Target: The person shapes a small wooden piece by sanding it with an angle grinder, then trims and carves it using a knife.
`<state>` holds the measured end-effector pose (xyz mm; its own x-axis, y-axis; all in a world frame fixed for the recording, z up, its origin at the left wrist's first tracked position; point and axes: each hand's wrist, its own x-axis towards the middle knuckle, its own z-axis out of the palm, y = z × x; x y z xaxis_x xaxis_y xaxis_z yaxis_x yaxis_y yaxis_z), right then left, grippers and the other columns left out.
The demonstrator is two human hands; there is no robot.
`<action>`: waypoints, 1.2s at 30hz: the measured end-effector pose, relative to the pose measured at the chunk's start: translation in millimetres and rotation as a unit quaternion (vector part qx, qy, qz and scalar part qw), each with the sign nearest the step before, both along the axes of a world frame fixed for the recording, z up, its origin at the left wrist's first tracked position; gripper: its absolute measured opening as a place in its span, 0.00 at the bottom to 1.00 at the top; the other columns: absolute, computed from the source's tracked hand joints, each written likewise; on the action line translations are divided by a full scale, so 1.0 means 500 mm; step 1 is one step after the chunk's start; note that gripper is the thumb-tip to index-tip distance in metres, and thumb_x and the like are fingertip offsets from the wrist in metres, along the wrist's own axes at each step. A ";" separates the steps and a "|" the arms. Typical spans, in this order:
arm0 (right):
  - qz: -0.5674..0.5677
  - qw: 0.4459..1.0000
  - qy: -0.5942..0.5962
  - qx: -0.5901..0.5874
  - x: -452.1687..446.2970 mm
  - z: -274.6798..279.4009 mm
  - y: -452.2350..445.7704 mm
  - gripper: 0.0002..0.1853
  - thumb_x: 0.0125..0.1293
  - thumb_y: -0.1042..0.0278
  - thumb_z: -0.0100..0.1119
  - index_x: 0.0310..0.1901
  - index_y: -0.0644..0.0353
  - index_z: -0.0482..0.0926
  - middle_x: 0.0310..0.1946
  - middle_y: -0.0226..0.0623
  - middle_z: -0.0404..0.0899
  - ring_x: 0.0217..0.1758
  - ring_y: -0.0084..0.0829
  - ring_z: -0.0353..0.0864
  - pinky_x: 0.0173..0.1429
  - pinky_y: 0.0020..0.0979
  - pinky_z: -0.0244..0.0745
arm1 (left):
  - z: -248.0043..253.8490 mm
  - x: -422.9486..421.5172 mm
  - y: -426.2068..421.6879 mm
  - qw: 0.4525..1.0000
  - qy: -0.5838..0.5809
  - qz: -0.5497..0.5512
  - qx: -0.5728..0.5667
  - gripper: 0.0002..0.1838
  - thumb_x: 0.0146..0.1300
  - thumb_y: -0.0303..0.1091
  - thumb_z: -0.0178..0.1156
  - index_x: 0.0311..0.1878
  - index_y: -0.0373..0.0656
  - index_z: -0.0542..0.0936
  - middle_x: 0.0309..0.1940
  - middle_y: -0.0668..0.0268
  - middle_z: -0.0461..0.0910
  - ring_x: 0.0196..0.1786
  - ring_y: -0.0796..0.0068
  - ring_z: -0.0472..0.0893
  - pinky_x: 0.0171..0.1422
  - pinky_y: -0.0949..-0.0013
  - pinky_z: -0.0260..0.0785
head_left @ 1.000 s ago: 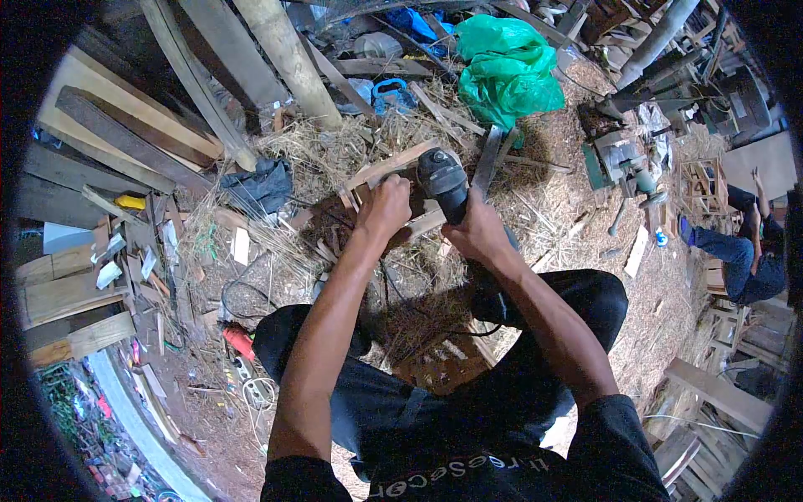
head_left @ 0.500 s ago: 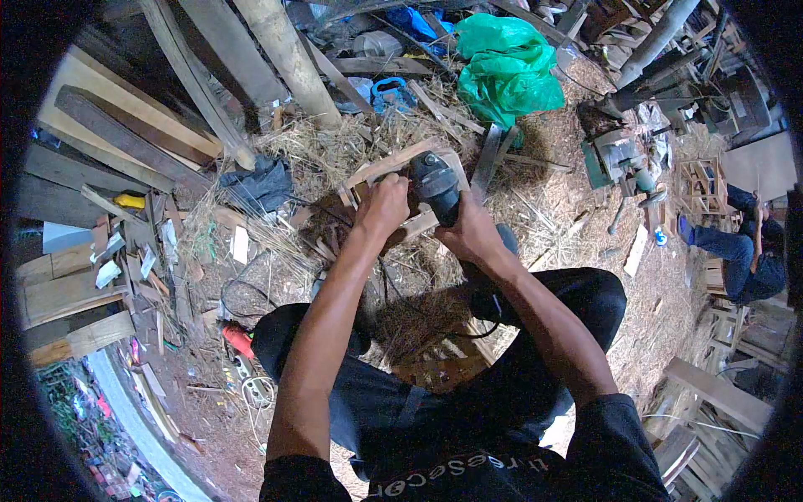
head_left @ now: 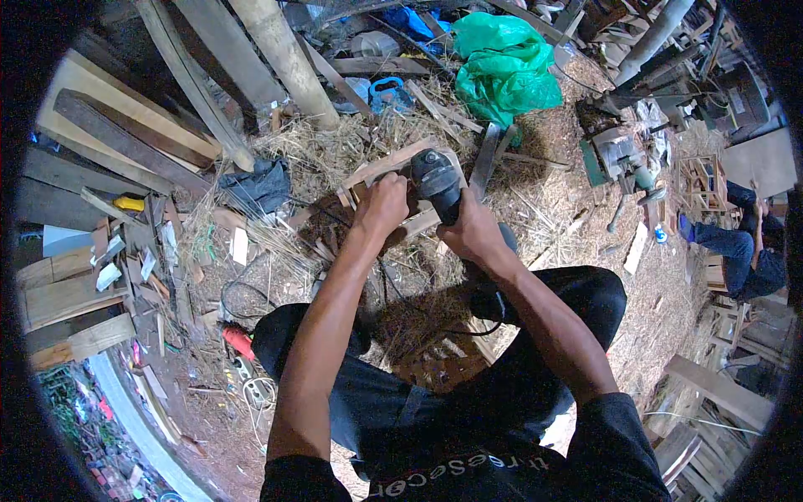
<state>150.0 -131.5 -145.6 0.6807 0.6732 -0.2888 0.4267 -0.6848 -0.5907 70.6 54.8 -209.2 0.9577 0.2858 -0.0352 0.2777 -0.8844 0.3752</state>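
A dark power tool that looks like an angle grinder (head_left: 435,177) is over a small curved wooden frame (head_left: 387,164) on the ground between my feet. My right hand (head_left: 478,231) is wrapped around the tool's body from the near right side. Just left of the tool's head, my left hand (head_left: 383,203) is closed in a fist over the frame. What its fingers grip is hidden; a dark part shows beside the knuckles. The tool's working face cannot be seen. Straw-like shavings lie all around the frame.
A green plastic bag (head_left: 508,71) lies beyond the frame. Boards and posts (head_left: 284,63) lean at the upper left. A green machine (head_left: 617,159) stands at right, near a seated person (head_left: 736,251). A power strip (head_left: 261,391) and a red tool (head_left: 237,340) lie by my left knee.
The view has shifted very slightly. Both hands and the tool stay in nearly the same place over the wooden frame. At far right, the other person's hand has moved a little.
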 end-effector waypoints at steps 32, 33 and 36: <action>-0.004 1.000 0.002 0.017 0.008 -0.016 0.003 0.37 0.46 0.60 0.74 0.49 0.76 0.64 0.34 0.63 0.81 0.40 0.61 0.82 0.47 0.50 0.79 | -0.062 -0.005 0.013 0.997 -0.025 -0.045 0.062 0.05 0.55 0.24 0.57 0.34 0.35 0.79 0.33 0.51 0.80 0.39 0.51 0.83 0.45 0.54 0.77; 0.001 1.000 0.005 0.015 0.007 -0.016 0.004 0.37 0.46 0.60 0.74 0.49 0.76 0.64 0.34 0.63 0.81 0.40 0.61 0.82 0.47 0.50 0.79 | -0.066 -0.006 0.013 0.997 -0.033 -0.041 0.060 0.05 0.55 0.25 0.56 0.33 0.35 0.79 0.32 0.51 0.79 0.38 0.51 0.82 0.45 0.54 0.76; 0.011 1.000 0.009 0.019 0.000 -0.020 0.000 0.37 0.47 0.60 0.74 0.50 0.76 0.64 0.36 0.65 0.80 0.41 0.62 0.82 0.47 0.51 0.79 | 0.008 -0.007 -0.006 1.000 -0.022 0.022 0.003 0.06 0.55 0.24 0.55 0.33 0.34 0.79 0.31 0.50 0.79 0.38 0.49 0.81 0.46 0.53 0.76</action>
